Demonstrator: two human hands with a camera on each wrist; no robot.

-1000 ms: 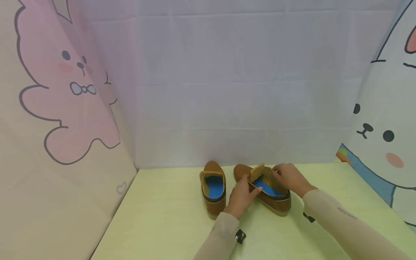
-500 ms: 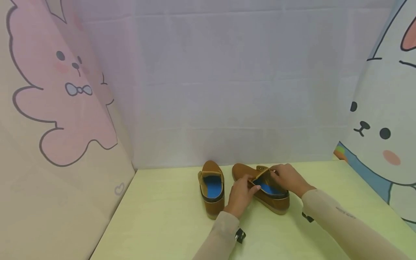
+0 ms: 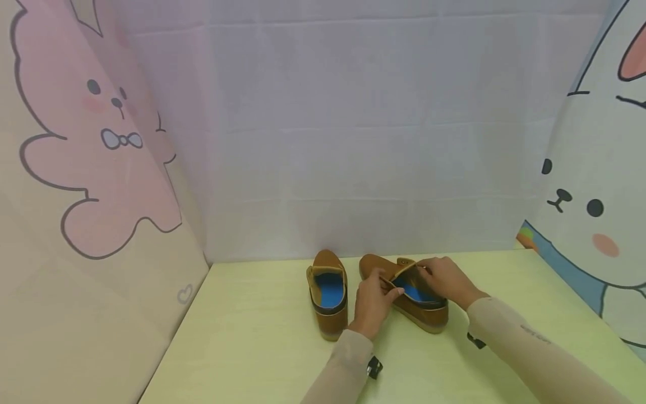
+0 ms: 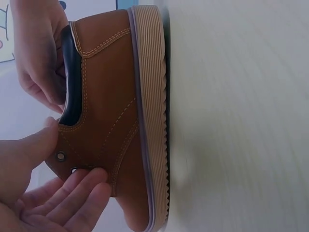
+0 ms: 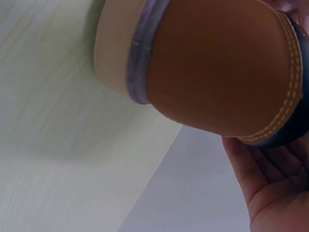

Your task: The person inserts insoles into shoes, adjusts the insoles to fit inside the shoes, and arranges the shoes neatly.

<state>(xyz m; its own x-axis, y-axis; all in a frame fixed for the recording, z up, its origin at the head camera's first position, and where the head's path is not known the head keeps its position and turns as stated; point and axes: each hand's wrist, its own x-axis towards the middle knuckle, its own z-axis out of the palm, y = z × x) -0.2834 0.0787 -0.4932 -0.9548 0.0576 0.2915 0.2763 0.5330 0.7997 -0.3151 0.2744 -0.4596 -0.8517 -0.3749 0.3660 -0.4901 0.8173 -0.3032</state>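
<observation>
A brown shoe (image 3: 421,315) with a blue insole and dark collar lies on the table at an angle, toe toward the back left. My left hand (image 3: 370,303) pinches its near lacing flap. In the left wrist view, the thumb is at the edge and the fingers (image 4: 79,193) lie on the outer side by the eyelets. Over the opening, my right hand (image 3: 446,279) pinches the tan tongue (image 3: 404,271) at its top edge. Its fingertips are partly hidden by the shoe in both wrist views. No lace shows in the visible eyelets.
A matching brown shoe (image 3: 331,324) stands to the left, its toe toward the back. The pale yellow table (image 3: 252,336) meets a white cloth backdrop (image 3: 323,168) just behind both shoes. Cloths with cartoon animals hang at both sides.
The upright tongue has tipped back toward the heel, with my right fingertips moving from the far flap to its edge. My left hand stays at the near flap.
</observation>
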